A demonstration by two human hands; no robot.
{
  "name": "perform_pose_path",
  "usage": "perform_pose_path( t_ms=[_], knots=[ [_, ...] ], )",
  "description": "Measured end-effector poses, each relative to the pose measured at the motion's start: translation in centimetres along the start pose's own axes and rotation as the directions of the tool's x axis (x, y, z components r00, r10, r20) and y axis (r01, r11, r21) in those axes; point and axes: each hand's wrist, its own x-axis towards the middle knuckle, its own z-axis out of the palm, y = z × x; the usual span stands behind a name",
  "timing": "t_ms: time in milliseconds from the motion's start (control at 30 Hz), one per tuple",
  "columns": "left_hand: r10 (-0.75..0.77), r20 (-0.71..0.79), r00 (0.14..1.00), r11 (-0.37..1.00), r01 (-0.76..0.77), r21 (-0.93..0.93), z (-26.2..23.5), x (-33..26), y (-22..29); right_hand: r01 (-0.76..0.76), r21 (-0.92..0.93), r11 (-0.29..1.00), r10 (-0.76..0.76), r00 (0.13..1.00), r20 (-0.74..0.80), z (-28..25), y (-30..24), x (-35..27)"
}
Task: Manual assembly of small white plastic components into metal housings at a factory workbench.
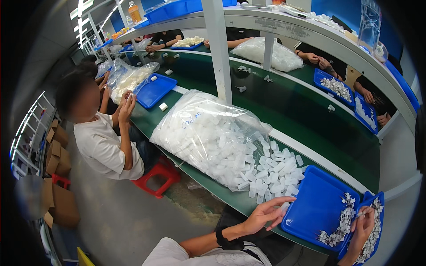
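Your left hand (266, 213) is spread open, fingertips touching the loose white plastic caps (277, 175) spilled from the clear bag (204, 133) on the green belt. Your right hand (363, 224) pinches one small white piece (357, 215) over the blue tray (315, 208).

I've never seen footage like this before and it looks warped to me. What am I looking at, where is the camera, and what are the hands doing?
The one picture comes from a wide fisheye camera worn on a person's head, looking down, so straight edges bend. The two bare hands at the bottom are the wearer's own. The left hand reaches with spread fingers toward loose small white plastic pieces spilling from a big clear bag on the green work table. The right hand pinches a small white part over a blue tray holding tiny white parts. Other people sit along the table.
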Motion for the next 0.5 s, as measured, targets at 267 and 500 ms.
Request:
perform_pose_path(
  t_ms=[267,500],
  knots=[
    [-0.279,0.065,0.958,0.885,0.283,-0.370,1.7,0.8,1.0,-0.251,0.008,0.968,0.249,0.964,0.093,6.5,-1.4,-6.1],
    [-0.370,-0.026,0.929,0.864,0.333,-0.377,2.5,1.1,1.5,-0.244,0.216,0.945,0.201,0.958,0.205,8.1,-1.1,-7.8]
  ],
)
